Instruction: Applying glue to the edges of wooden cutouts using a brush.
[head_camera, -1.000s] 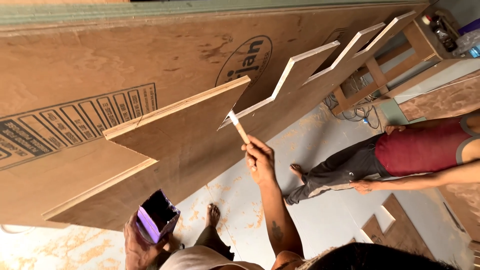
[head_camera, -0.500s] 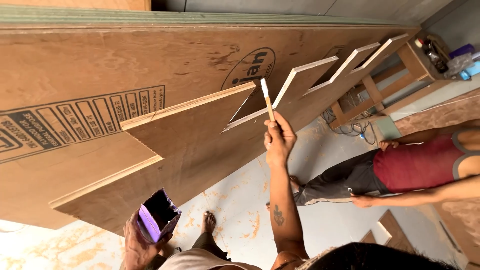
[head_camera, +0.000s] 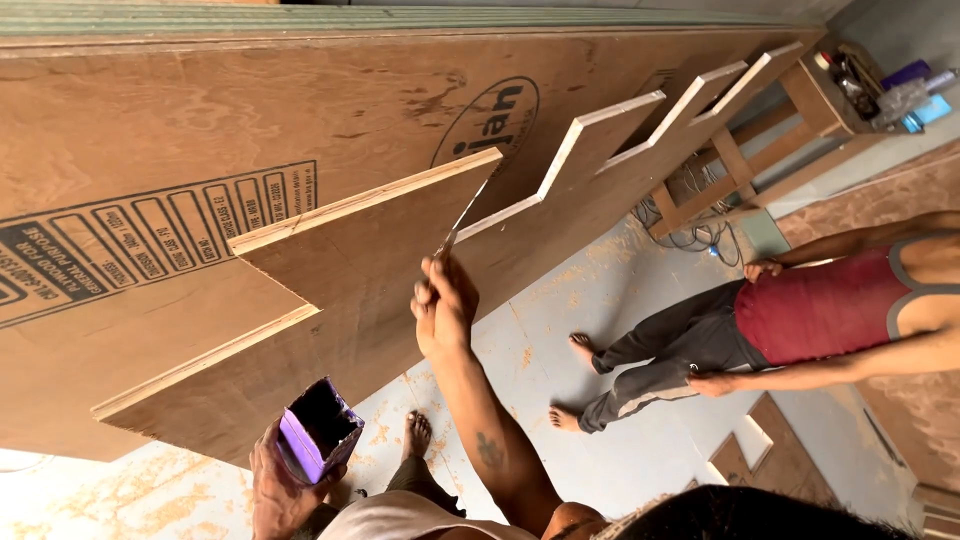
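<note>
Head view: right hand (head_camera: 443, 312) fingers pinch thin stick (head_camera: 462, 218) against stepped plywood (head_camera: 360, 270).

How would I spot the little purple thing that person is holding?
Start at the huge zigzag-cut plywood board leaning across the picture, then drop below its lower edge. There the left hand grips a small open-topped box, purple outside and dark inside. It is the only purple thing among all that brown wood.

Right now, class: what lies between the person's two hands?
In the head view, only the zigzag-cut plywood panel spans between the left hand, gripping a purple box, and the right hand.
</note>
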